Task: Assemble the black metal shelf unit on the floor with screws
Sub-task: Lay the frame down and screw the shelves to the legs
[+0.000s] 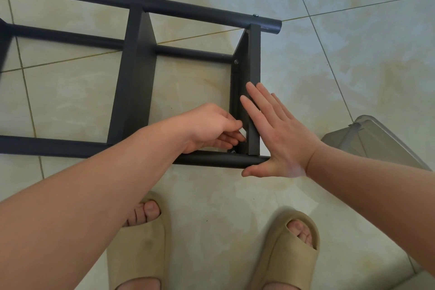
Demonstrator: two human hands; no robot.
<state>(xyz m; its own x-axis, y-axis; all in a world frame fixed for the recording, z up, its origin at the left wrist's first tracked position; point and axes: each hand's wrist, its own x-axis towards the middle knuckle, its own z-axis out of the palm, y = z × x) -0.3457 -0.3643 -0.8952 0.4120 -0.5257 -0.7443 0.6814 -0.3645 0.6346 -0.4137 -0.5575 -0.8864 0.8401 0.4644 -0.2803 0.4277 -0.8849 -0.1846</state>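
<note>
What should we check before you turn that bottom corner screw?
1. Right hand flat against the end panel, steadying it: ok.
2. Left hand pinches the pale tool: ok.
3. Tool seated on the corner screw: cannot tell, fingers hide the tip.
4. Upper screw in the panel: ok, in place.
5. Slippers apart from the near tube: ok.

One head-worn wide-angle view looks steeply down at the tiled floor (357, 49) from close above. The wearer's feet (290, 252) sit at the bottom edge; the shelf frame (137, 70) crosses the upper half.
</note>
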